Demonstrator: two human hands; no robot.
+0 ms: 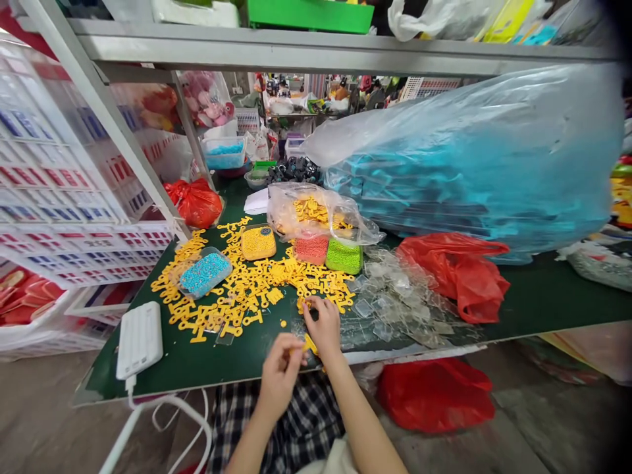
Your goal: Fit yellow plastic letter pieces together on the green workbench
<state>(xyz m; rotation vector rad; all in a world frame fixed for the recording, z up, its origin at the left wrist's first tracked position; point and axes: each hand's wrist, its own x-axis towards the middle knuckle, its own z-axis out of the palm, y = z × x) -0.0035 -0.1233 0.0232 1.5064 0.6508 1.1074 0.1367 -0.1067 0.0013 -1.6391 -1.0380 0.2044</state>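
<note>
My left hand (283, 372) is just over the table's front edge, its fingers closed in a pinch on a small yellow plastic piece that they mostly hide. Farther forward, my right hand (323, 324) has thumb and fingertips together on another yellow piece at the near side of the spread heap of yellow plastic pieces (212, 299). One yellow piece (310, 343) lies between the hands. Behind the heap stand small clear boxes of beads: blue (205, 272), yellow (258, 243), red (311, 250) and green (344, 255).
Clear plastic pieces (395, 296) and a red bag (459, 270) lie to the right. A large bag of blue parts (469, 171) fills the back right. A white power bank (139, 340) sits at the left edge. A metal shelf beam (316, 52) crosses overhead.
</note>
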